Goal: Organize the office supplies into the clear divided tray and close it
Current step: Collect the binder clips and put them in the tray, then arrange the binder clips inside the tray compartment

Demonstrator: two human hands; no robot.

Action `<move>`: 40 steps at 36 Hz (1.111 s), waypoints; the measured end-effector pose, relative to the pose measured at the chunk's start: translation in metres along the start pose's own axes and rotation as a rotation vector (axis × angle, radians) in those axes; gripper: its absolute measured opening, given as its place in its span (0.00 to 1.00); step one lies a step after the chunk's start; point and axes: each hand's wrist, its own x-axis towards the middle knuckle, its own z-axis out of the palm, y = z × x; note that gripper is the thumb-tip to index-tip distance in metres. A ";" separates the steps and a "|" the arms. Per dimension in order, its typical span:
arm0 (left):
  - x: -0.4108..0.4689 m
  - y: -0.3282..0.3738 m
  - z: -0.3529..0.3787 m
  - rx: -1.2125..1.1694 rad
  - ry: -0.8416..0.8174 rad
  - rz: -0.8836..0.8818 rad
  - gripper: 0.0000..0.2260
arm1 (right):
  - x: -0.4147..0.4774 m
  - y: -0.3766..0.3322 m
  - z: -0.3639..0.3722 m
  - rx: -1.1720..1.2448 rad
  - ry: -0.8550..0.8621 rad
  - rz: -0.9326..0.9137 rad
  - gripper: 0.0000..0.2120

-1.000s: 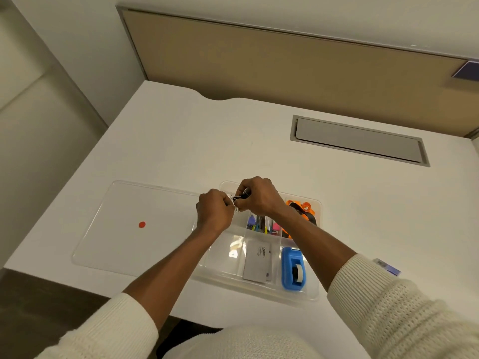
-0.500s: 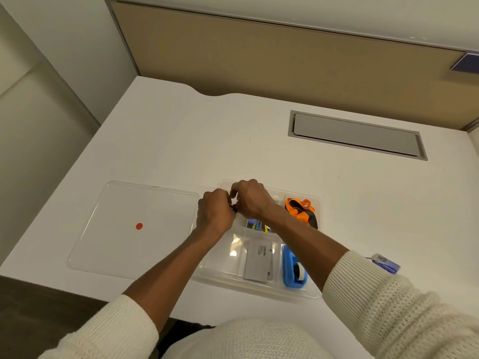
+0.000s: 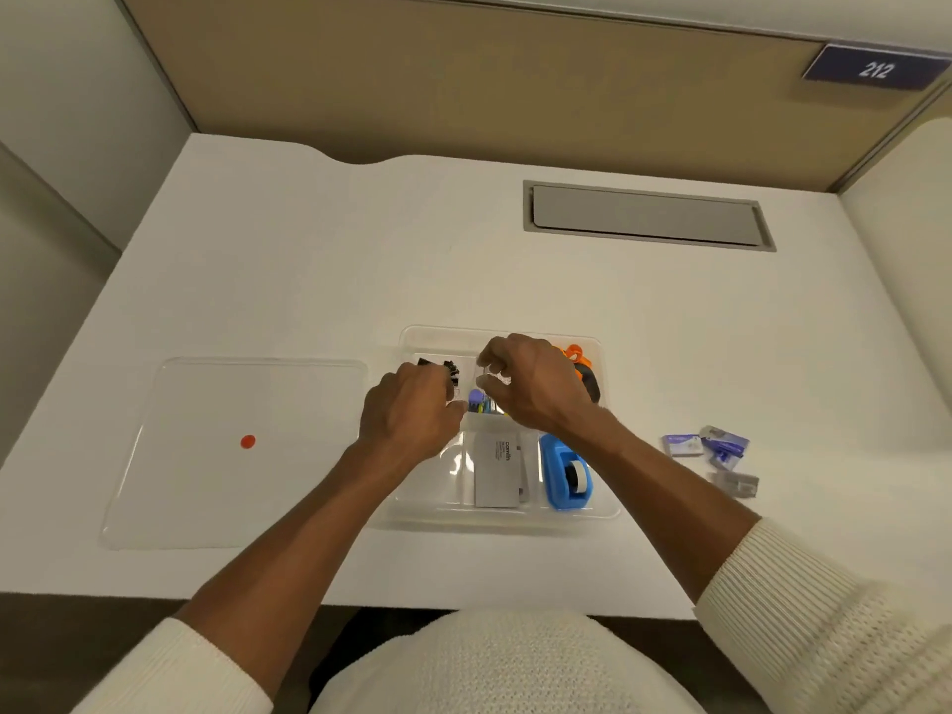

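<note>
Head view: both hands over the divided tray (image 3: 610, 512); left hand (image 3: 412, 414) fingers curled near binder clips (image 3: 447, 367), grip unclear; right hand (image 3: 530, 381) fingers apart.

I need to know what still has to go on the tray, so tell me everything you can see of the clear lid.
The clear lid is a flat, transparent plastic sheet with rounded corners and a slightly raised rim. A small red dot sits near its middle. It lies flat on the white desk, just left of the divided tray, off the tray. Neither hand touches it.
</note>
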 end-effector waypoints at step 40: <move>-0.282 0.041 0.096 0.145 -0.149 0.205 0.11 | -0.338 0.000 0.081 0.014 0.069 0.108 0.14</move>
